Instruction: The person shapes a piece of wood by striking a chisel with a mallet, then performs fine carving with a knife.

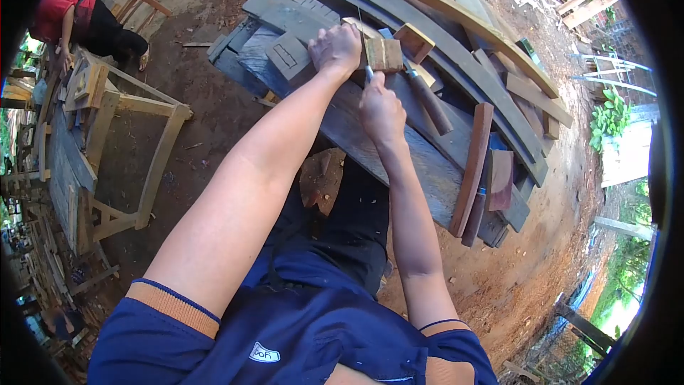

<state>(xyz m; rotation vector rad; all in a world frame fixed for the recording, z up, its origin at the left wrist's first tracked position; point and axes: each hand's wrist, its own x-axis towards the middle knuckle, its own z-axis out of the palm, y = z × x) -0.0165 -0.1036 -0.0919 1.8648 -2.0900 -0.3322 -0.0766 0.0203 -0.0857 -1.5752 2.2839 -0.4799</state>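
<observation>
Beside the upright thin blade, my left hand (335, 50) is closed with its fingers curled down over the bench; what they hold is hidden. My right hand (382, 108) is closed round the handle of a thin-bladed tool (368, 70), whose narrow blade points away from me. Just beyond that hand stands a small wood block (384, 55) with light and dark bands. A hollow wooden piece (415, 41) lies to its right. Nearby on the bench (356, 125) is a tool with a dark wooden handle (431, 105).
Long curved boards (456, 64) cross the bench's far side. A curved reddish piece (473, 171) and another handled tool (474, 217) lie at its right end. At the left, a person in red (60, 20) bends over a wooden frame (160, 160). Wood scraps litter the ground.
</observation>
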